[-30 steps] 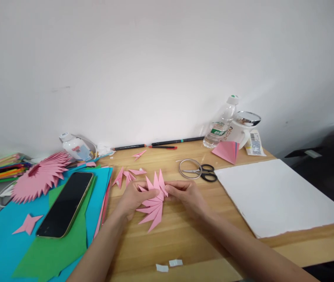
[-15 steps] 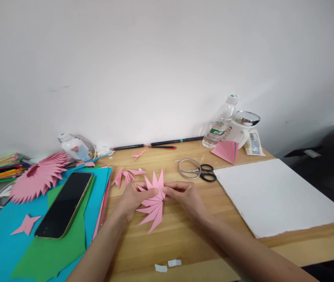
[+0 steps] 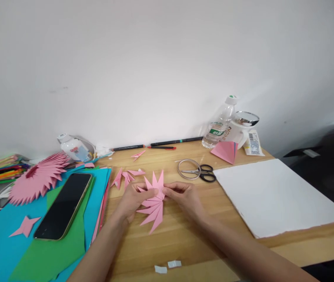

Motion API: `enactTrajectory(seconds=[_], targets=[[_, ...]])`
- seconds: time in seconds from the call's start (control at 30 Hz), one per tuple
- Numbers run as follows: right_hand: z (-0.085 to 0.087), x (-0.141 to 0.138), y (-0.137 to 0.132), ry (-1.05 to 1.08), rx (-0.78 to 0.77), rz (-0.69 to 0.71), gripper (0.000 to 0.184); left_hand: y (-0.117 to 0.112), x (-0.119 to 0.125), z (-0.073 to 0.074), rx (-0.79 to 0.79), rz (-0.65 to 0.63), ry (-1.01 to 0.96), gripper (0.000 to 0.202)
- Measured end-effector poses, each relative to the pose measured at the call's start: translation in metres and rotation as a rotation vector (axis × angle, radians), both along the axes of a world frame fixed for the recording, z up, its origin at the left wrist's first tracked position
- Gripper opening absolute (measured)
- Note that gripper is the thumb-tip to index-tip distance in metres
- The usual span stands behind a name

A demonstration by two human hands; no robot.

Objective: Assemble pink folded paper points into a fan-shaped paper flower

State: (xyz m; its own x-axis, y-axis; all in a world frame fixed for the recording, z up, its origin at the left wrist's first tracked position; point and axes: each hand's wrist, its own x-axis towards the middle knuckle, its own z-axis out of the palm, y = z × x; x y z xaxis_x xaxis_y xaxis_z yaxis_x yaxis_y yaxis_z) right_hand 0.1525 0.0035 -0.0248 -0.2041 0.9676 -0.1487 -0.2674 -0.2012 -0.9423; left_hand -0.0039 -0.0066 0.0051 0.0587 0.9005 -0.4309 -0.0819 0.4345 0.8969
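Observation:
A fan of pink folded paper points lies on the wooden desk, and both hands meet at its hub. My left hand is closed on the fan's left side, fingers pinching the hub. My right hand pinches the same hub from the right. Several loose pink folded points lie just behind my left hand, and one more pink point sits farther back.
A phone rests on green and blue paper sheets at left, near a finished pink spiky ring and a small pink star. Scissors, a tape ring, pens, a water bottle, a cup and a white board stand to the right.
Both hands stay pinched on the pink fan; the fan's upper points have shifted slightly. The view has drifted a little.

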Motion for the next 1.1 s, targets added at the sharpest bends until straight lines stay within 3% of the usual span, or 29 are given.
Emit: enactTrajectory(seconds=[0.23,0.47,0.7,0.87,1.1], targets=[[-0.002,-0.001,0.000,0.018,-0.046,0.004,0.030,0.000,0.003,-0.002,0.065,0.006,0.037,0.021],[-0.007,0.002,0.002,0.064,0.007,0.121,0.038,0.000,0.002,-0.005,0.050,0.058,0.087,0.022],[-0.004,0.008,0.005,0.031,-0.078,0.152,0.046,-0.001,0.004,-0.009,0.138,-0.009,0.093,0.026],[0.001,0.016,0.009,0.027,-0.104,0.212,0.043,-0.004,0.009,-0.002,0.014,0.001,0.024,0.025],[0.009,0.024,0.016,0.002,-0.128,0.286,0.040,-0.005,0.001,0.010,0.042,-0.167,-0.094,0.027]])
